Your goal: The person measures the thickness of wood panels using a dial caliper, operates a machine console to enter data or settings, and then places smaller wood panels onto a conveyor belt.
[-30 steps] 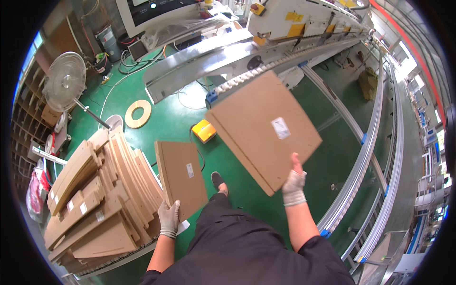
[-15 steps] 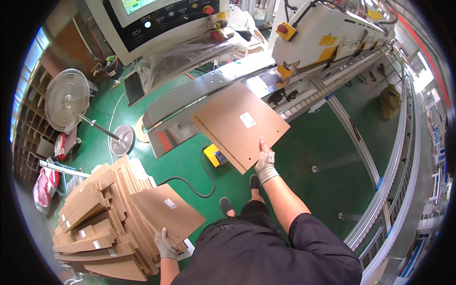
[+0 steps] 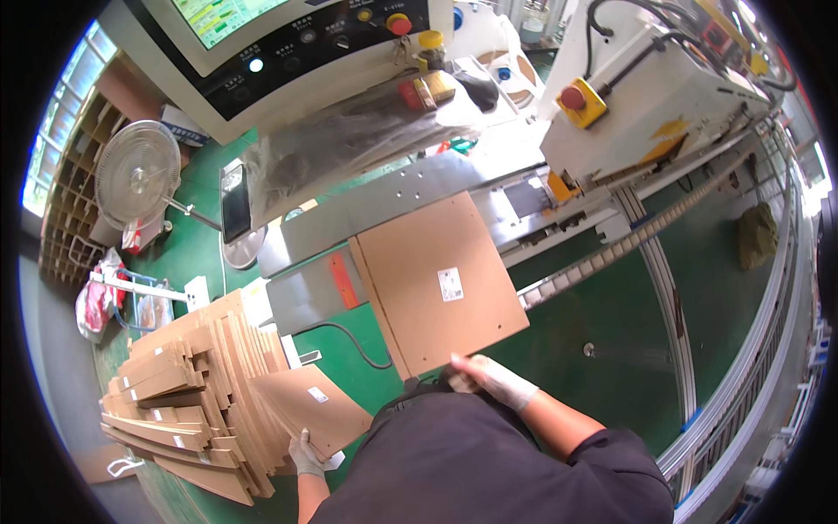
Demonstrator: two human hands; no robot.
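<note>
A large brown panel (image 3: pixel 428 271) with a white label, a groove along its left side and small holes lies over the machine's metal bed. My gloved right hand (image 3: pixel 493 382) is at its near edge, fingers bent and touching it; part of the hand is hidden against the dark shirt. To the left, a second brown panel (image 3: pixel 327 406), also labelled, leans out from a stack of panels. My gloved left hand (image 3: pixel 305 456) grips its lower edge, thumb on top and the other fingers hidden beneath.
The stack of brown panels (image 3: pixel 179 393) stands at left. Ahead are the metal bed (image 3: pixel 314 229), a control console (image 3: pixel 288 61) and a white machine head (image 3: pixel 611 122) with a red button. A fan (image 3: pixel 138 175) stands far left; roller rails (image 3: pixel 733 393) curve along the right.
The large panel has turned and come closer in view, lining up with the metal bed. My right hand has moved down to its near edge. The left hand still holds the second panel.
</note>
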